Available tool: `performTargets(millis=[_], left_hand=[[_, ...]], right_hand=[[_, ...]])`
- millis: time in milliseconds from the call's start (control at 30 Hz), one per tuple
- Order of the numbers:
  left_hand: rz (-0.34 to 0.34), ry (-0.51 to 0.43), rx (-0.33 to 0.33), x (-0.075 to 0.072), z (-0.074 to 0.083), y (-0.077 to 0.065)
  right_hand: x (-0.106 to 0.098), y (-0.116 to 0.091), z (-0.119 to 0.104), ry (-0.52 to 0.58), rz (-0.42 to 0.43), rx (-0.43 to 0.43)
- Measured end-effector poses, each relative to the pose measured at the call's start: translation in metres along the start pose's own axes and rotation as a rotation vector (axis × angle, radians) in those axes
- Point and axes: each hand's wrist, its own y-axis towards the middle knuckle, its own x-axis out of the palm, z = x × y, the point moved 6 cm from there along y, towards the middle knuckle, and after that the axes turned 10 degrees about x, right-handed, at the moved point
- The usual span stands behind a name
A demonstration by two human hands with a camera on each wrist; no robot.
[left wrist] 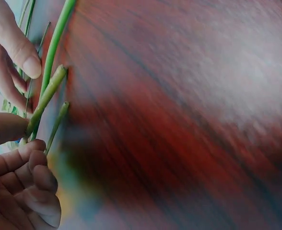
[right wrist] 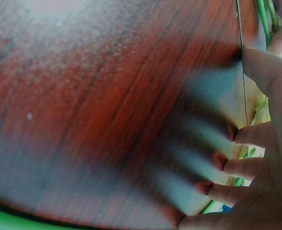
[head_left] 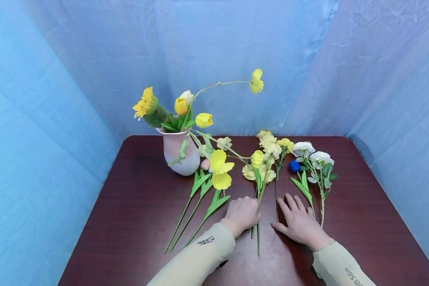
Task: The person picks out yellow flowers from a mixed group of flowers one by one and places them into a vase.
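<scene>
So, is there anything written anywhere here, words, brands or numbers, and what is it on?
Right sleeve: dark lettering, perhaps "ets S…"; too small to read surely.
Left sleeve: a small dark mark near the cuff; too small to tell whether it is writing.
No readable text shows on the vase or table.

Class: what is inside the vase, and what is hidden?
From the vase rise a yellow bloom cluster, yellow tulips, a white bud, green leaves and an arching yellow flower. The lower stems and the vase's floor cannot be seen: its wall covers them.
</scene>
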Motion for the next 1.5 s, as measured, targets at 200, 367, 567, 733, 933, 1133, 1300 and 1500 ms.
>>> performTargets(millis=[200,367,567,733,933,1133,1300,1500], left_hand=[[0.024,-0.052,-0.067,-0.006,-0.012,-0.004],[0.067,-0.181,-0.097,-0.015,-0.020,-0.007],[0.140,-0.426,-0.146,-0.019,-0.035,-0.010],[0.203,-0.432,-0.093,-0.030,-0.037,-0.015],[0.250,-0.506,-0.079,-0.042,-0.038,-0.022],[0.312,-0.518,-0.049,-0.052,-0.036,-0.030],[0.385,-0.512,-0.010,-0.057,-0.034,-0.035],[0.463,-0.555,0.048,-0.063,-0.032,-0.039]], right_hand=[[0.003,0.000,0.002,0.007,-0.039,0.014],[0.005,0.001,0.003,0.004,-0.040,0.015],[0.006,0.001,0.002,0.001,-0.030,0.008],[0.005,0.000,0.003,0.008,-0.017,0.005],[0.006,0.001,0.004,0.013,-0.009,0.004],[0.007,0.001,0.005,0.012,-0.021,0.009],[0.008,0.001,0.005,0.017,-0.031,0.012],[0.007,0.001,0.004,0.019,-0.035,0.013]])
